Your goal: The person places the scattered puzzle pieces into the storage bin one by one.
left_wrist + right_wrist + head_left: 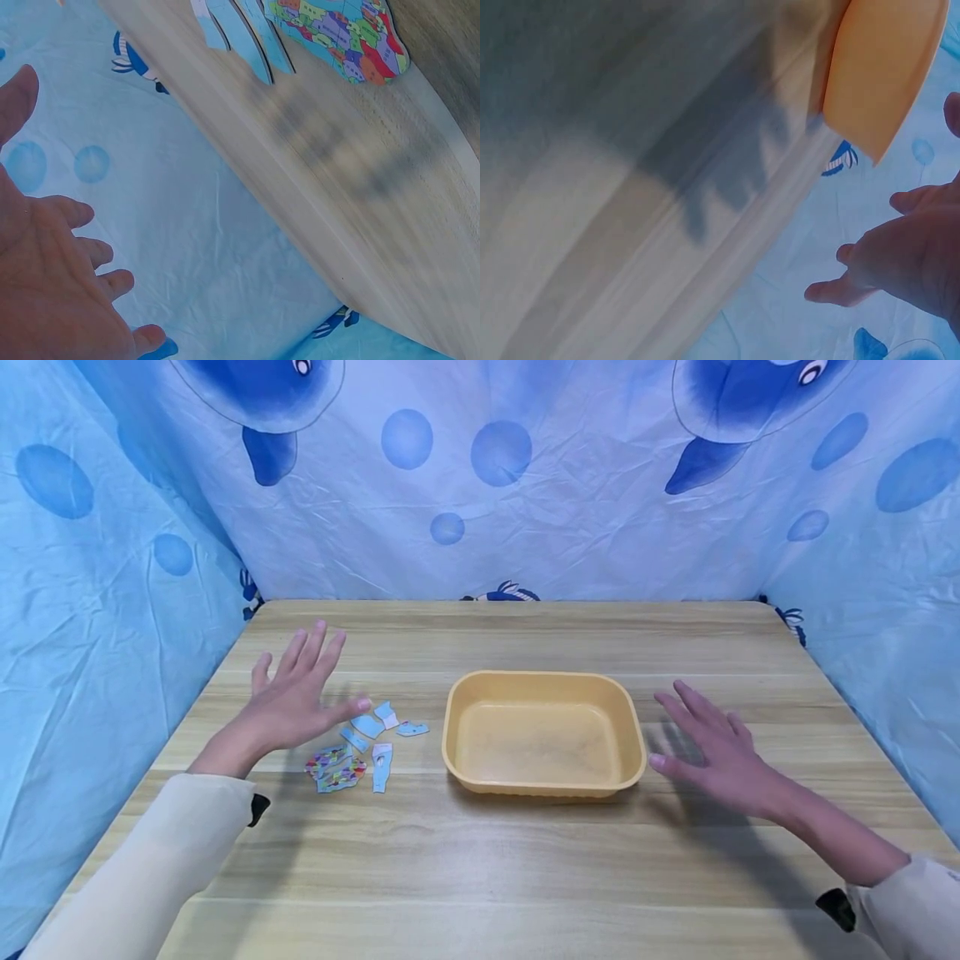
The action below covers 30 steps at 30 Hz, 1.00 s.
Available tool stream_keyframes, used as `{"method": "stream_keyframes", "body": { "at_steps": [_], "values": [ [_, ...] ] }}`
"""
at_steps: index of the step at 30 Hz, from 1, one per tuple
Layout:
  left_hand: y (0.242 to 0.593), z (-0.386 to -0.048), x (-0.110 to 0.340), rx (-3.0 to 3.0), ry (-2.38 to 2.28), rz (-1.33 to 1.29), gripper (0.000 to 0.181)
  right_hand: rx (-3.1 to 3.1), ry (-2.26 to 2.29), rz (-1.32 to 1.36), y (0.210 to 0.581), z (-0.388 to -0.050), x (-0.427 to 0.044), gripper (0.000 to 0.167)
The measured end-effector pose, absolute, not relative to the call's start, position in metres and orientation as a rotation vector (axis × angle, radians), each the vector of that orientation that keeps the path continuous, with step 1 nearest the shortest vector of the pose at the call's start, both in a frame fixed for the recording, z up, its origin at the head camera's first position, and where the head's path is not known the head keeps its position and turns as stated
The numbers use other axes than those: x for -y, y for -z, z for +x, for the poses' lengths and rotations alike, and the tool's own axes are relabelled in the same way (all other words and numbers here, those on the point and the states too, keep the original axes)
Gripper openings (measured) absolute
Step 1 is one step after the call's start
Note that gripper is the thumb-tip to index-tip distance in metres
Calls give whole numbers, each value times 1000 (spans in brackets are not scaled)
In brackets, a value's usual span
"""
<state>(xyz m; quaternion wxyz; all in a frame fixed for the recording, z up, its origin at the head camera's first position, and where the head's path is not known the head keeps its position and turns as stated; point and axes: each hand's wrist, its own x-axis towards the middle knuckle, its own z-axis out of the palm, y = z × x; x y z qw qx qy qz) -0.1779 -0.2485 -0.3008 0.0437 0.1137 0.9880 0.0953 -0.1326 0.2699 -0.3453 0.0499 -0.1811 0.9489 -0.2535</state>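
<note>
With its fingers spread and nothing in its grasp, my left hand (294, 700) hovers over the left part of the table. Just to its right lie several flat light-blue jigsaw pieces (382, 768), some with pinkish patches. Multicoloured pieces (341, 775) lie close together below that hand; the left wrist view shows one colourful patch (360, 37) beside the blue strips. A yellow-orange rectangular plastic basin (543, 791) stands near the table's middle, nothing visible inside. Beside its right wall, my right hand (712, 752) is held with fingers apart, holding nothing.
The wood-grain table (480, 868) has rounded far corners. A blue curtain (600, 543) with whale and bubble prints hangs behind it and along both sides. Both hands cast shadows on the tabletop.
</note>
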Motion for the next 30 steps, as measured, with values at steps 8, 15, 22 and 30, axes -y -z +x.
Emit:
{"method": "stream_keyframes", "body": {
  "at_steps": [8, 15, 22, 30],
  "values": [
    [301, -177, 245, -3026, -292, 363, 101, -2871, 867, -578, 353, -125, -263, 85],
    [303, -178, 244, -3032, -267, 367, 101, -2894, 909, -653, 361, -126, -262, 84],
    [305, -179, 243, -3031, -274, 377, 100, -2889, 923, -645, 365, -127, -261, 80],
    [309, -180, 242, -3031, -272, 382, 102, -2846, 918, -566, 366, -127, -259, 81]
  ]
}}
